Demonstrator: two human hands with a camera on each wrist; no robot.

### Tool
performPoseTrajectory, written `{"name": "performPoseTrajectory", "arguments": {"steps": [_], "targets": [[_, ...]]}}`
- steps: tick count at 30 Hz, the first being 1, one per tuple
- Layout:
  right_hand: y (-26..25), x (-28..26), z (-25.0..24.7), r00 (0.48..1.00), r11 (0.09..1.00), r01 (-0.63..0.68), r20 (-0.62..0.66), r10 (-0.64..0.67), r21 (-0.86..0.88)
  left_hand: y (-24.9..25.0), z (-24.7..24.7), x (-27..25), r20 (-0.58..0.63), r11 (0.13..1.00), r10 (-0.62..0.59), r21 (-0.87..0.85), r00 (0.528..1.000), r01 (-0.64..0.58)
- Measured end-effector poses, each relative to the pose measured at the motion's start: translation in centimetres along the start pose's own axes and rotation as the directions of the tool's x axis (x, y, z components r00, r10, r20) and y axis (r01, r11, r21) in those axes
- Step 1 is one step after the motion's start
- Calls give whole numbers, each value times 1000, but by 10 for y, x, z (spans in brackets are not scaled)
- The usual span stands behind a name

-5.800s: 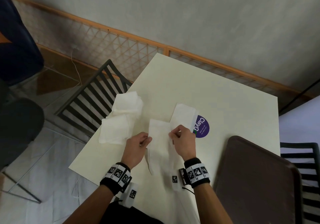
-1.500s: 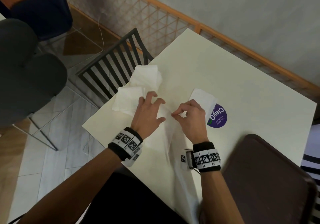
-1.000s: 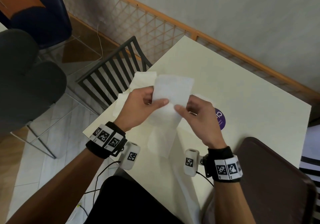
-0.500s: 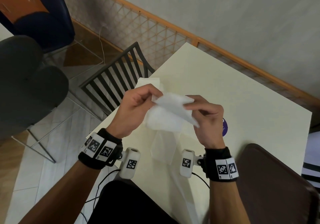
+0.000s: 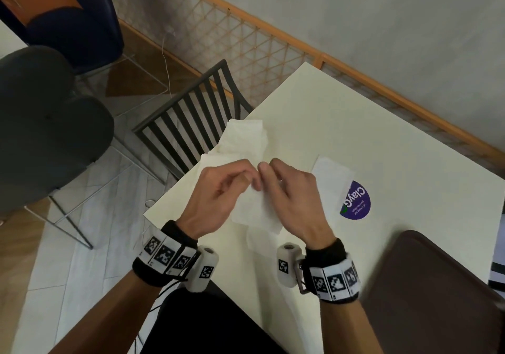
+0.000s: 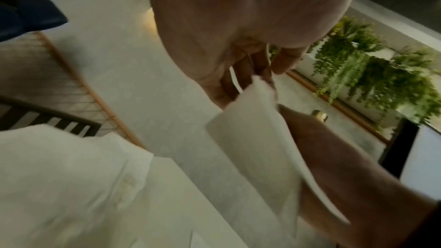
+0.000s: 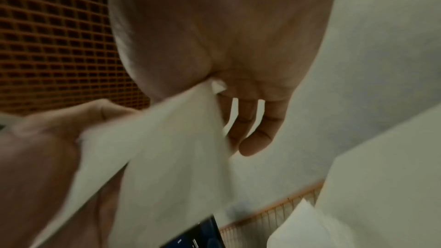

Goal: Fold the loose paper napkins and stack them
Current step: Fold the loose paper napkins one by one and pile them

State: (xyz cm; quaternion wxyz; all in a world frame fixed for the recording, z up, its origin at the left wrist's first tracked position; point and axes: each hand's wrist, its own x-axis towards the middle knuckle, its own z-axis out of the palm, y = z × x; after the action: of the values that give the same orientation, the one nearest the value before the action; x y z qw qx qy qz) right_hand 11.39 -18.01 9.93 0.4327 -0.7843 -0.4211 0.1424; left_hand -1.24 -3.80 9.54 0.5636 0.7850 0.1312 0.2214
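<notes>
The paper napkin point(image 5: 257, 211) is held clear of the bench point(image 5: 341, 140), between the 2 hands, and it now hangs as a doubled panel: 0.5 s ago its upper flap was still tipping over toward the person, and 1.0 s ago the sheet stood open and upright between the same hands. The left hand point(image 5: 218, 192) and right hand point(image 5: 292, 197) have closed toward each other until their fingertips meet at the napkin's far top edge. The left hand pinches that edge between thumb and forefinger, with the remaining fingers curled; the left wrist view shows the pinch at the napkin's top corner point(image 6: 260, 84). The right hand pinches the adjoining corner against the thumb, as the right wrist view shows, with the 3 outer fingers point(image 7: 253, 129) hanging loose beside the sheet. Judged from this, 1 fold is closed and the edges are being matched; the crease is probably not yet pressed, and a further fold may be needed to match the folded napkin point(image 5: 332, 176) lying just beyond the right hand, partly over the purple sticker point(image 5: 356, 203). The loose napkin pile point(image 5: 243, 140) lies just beyond the left hand, near the bench edge, so several sheets remain. A thin strip of paper point(image 5: 259, 240) lies on the bench beneath the wrists. A brown tray point(image 5: 426, 293) sits to the outer side of the right wrist.
</notes>
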Motion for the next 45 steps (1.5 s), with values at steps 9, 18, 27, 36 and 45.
{"name": "performPoseTrajectory", "arguments": {"steps": [9, 18, 27, 36, 45], "targets": [[35, 30, 67, 945, 922, -281, -88, 314, 266, -56, -21, 7, -292, 920, -275, 198, 916, 339], [64, 52, 118, 897, 895, -436, 42, 441, -91, -143, -20, 31, -165, 669, -523, 528, 836, 523], [132, 12, 51, 844, 644, -389, 26, 536, -659, -107, 28, -15, -169, 780, -213, 564, 962, 272], [113, 8, 11, 909, 921, -242, 260, 326, -307, -87, 60, -6, 92, 895, -368, 304, 925, 326], [80, -7, -22, 947, 879, -317, 70, 313, 355, -48, 50, 20, -86, 944, -326, -84, 942, 319]]}}
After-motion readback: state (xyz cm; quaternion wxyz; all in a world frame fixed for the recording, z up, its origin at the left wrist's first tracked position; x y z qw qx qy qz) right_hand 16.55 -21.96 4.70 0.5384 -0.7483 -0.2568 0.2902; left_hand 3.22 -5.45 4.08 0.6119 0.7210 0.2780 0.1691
